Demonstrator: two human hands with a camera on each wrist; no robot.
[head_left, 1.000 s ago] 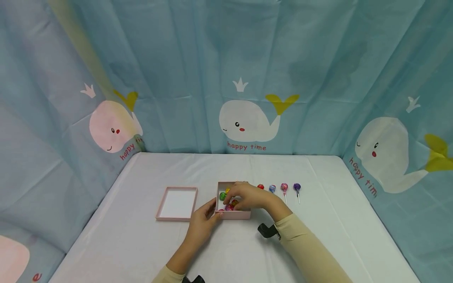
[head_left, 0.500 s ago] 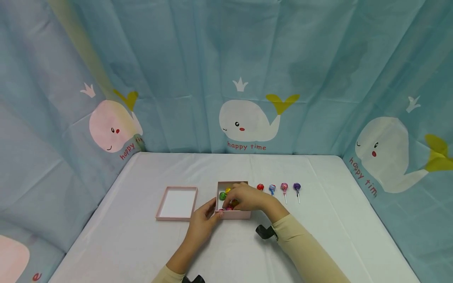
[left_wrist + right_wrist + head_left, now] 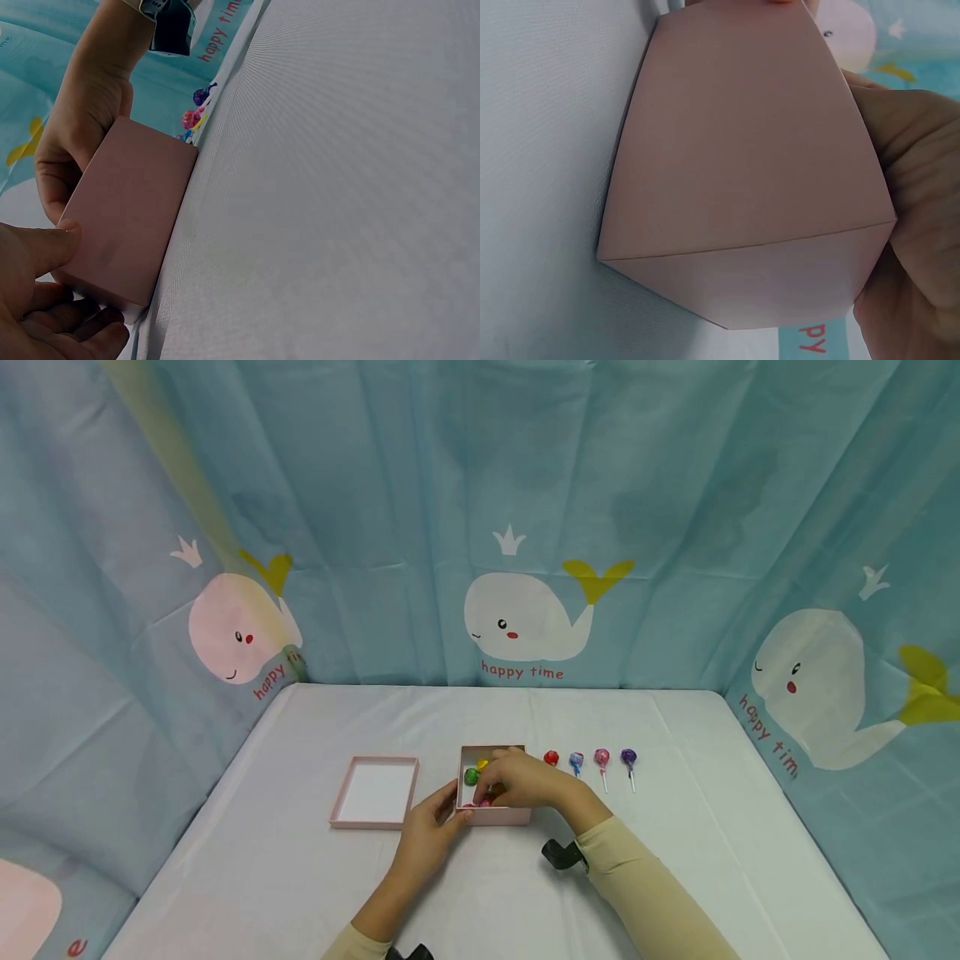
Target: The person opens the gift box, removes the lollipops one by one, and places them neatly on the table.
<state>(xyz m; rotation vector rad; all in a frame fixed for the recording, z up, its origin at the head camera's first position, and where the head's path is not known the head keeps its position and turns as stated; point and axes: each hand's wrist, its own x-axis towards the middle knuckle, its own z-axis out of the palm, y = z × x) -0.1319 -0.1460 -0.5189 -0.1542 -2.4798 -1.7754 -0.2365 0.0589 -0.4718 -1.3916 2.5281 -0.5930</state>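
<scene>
An open pink box [image 3: 498,817] stands on the white table. My left hand [image 3: 427,839] grips its near left corner, thumb on the front wall and fingers along the left side, as the left wrist view shows. My right hand [image 3: 525,777] reaches down into the box with bent fingers among wrapped candies. A green candy [image 3: 471,776] and a yellow candy [image 3: 482,765] lie towards the back, and a pink candy [image 3: 486,803] shows near the front wall. The box wall hides the right fingertips in the right wrist view; I cannot tell whether they hold a candy.
Left of the box lies its shallow lid [image 3: 373,825], white inside. To the right, a red lollipop [image 3: 551,757], a blue lollipop [image 3: 576,760], a pink lollipop [image 3: 602,757] and a purple lollipop [image 3: 628,757] form a row. A whale-print curtain [image 3: 420,618] surrounds the table.
My right hand stays inside the box; its fingers have drawn closer together and its wrist has shifted slightly left and down. The left hand, box and lid have not moved.
</scene>
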